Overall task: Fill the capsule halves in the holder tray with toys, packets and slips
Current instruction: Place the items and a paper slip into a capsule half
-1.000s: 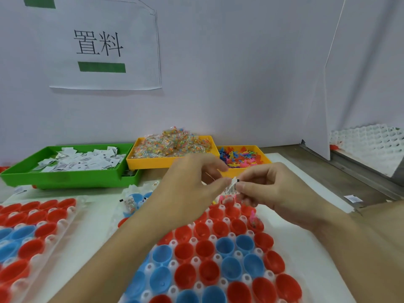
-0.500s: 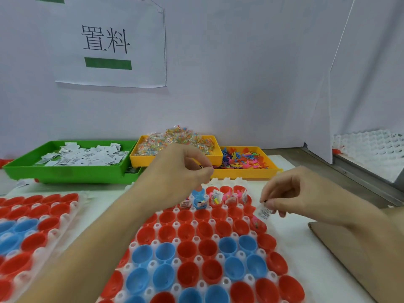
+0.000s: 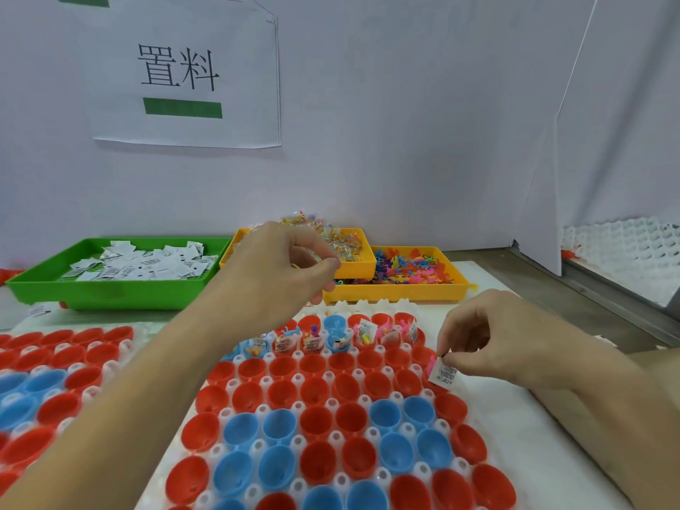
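Since 0.5 s ago your right hand [image 3: 504, 340] has dropped a little toward the right edge of the holder tray [image 3: 489, 450]; your left hand [image 3: 279, 277] has stayed raised near the back bins, and the camera has tilted slightly. Right thumb and fingertips pinch a white printed slip [image 3: 444, 375] with something pink behind it. Slip hangs with its long axis near vertical, top leaning slightly right, printed face toward you, low end over a red capsule half [image 3: 438, 384] at the right end of row 2; contact unclear.

Left hand hovers over the tray's far-left corner, fingers curled with thumb against fingertips; I cannot tell whether it holds anything.

Back row of capsule halves [image 3: 333, 334] already carries toys and slips. Rows nearer you are open, red and blue.

Behind: green bin [image 3: 110, 292] of slips, yellow bin [image 3: 358, 268] of packets, yellow bin [image 3: 401, 294] of toys. 2nd tray [image 3: 55, 384] at left. Bare white table strip [image 3: 552, 461] right of the tray, under your right forearm.
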